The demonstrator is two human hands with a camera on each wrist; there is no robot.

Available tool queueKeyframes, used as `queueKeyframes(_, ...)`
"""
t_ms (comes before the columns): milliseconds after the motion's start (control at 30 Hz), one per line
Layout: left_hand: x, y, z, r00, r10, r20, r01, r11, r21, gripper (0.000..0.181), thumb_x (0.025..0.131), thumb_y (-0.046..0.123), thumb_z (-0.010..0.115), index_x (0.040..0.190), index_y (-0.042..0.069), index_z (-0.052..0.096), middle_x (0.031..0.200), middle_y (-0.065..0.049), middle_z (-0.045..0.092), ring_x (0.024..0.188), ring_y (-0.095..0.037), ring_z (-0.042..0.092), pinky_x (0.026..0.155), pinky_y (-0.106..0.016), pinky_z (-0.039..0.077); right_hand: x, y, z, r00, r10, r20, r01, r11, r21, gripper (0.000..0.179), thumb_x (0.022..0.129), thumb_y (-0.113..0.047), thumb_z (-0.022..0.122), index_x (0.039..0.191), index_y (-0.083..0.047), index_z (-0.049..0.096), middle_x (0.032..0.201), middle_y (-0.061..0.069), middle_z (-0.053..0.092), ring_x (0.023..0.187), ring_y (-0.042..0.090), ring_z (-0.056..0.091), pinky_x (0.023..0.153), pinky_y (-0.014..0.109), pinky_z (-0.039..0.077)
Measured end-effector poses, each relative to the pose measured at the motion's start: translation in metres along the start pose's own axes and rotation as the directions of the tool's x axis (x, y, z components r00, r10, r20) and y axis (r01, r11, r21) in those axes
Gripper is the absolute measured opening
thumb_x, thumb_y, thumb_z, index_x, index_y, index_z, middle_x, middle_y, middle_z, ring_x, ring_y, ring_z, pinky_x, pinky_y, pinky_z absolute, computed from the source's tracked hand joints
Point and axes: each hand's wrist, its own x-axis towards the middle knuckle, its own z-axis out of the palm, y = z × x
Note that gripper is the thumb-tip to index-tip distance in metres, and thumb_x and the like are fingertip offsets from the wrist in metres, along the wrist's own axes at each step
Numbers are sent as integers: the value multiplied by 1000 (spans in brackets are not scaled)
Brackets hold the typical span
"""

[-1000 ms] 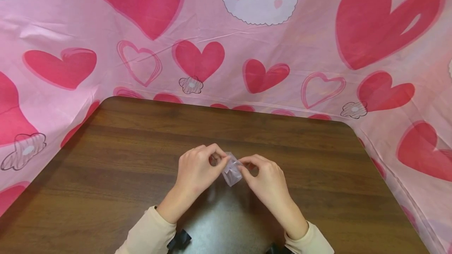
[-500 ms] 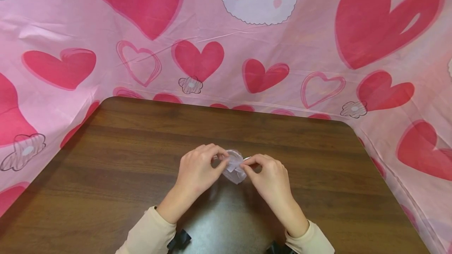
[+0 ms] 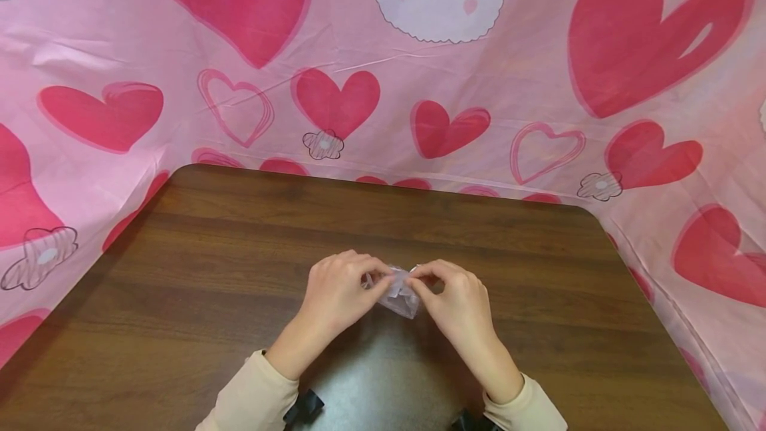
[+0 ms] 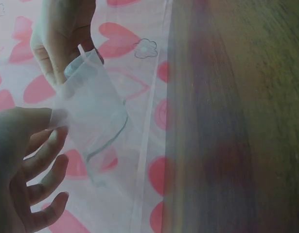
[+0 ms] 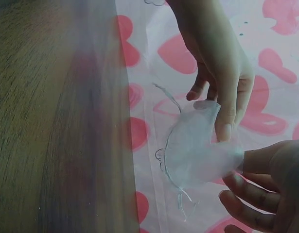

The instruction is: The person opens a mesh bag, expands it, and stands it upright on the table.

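A small sheer white organza drawstring pouch (image 3: 401, 302) is held up over the middle of the table. My left hand (image 3: 340, 288) pinches one edge of its mouth between thumb and index finger. Opposite it, my right hand (image 3: 459, 298) pinches the other edge the same way. In the left wrist view, the remaining left fingers (image 4: 49, 170) are loosely spread below the pouch. A thin silvery drawstring (image 5: 167, 148) runs across the fabric in the right wrist view, with loose ends hanging out at both sides. The pouch's far side is partly hidden behind my fingers.
A dark brown wooden table (image 3: 239, 231) with rounded far corners lies under both hands. Pink cloth (image 3: 347, 38) printed with red hearts encloses it at the back and sides. Black straps (image 3: 304, 408) show near the cream sleeves (image 3: 254, 394).
The pouch tilts and changes shape between my fingers, its lower corner swinging to the right. My left hand shifts slightly right and nearer, while my right hand barely moves. Both keep their pinch.
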Motion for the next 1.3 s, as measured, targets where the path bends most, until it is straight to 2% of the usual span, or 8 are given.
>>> queueKeyframes(267,0,-1,-1,992,-110,-66,111,994,13,6,80,30,81,78,31,76,60,16,52,54,-3,47,50,-25,36,0,-3,-1,999,-31,-35,32,999,37,18,76,-17,87,92,-16,78,77,-9,67,69,6,62,61,31,48)
queueKeyframes(400,0,-1,-1,984,-150,-95,149,989,-20,4,82,26,78,80,29,76,61,14,55,55,-5,50,52,-28,38,-1,-5,-1,999,-33,-34,34,999,42,25,75,-22,88,97,-16,78,76,-10,65,70,5,61,61,32,48)
queueKeyframes(600,0,-1,-3,974,-203,-100,195,977,-83,1,84,25,77,84,26,77,64,15,60,58,-4,53,54,-29,40,-1,-6,0,1000,-12,7,12,1000,22,33,74,-27,88,103,-15,77,79,-8,67,70,6,63,58,31,47)
queueKeyframes(900,1,0,-2,984,-169,-59,165,984,-71,6,82,25,80,85,28,76,64,17,57,58,-2,51,54,-28,39,0,-3,-1,999,-10,-38,9,1000,-14,16,79,-12,84,95,-13,79,74,-5,67,67,13,63,57,34,47)
queueKeyframes(1100,1,1,-2,990,-141,-25,139,988,-60,8,81,26,81,87,29,77,65,18,58,59,-2,51,54,-27,39,1,3,-1,996,-20,-90,17,999,-28,15,77,-9,85,90,-14,79,74,-3,69,67,13,65,58,38,48)
queueKeyframes(1300,1,1,-2,990,-141,-6,140,989,-42,9,81,26,80,88,31,77,64,20,56,58,-3,50,54,-27,39,1,6,-2,993,-30,-117,26,999,-39,16,75,-8,87,86,-15,78,71,-5,67,64,14,63,56,36,46)
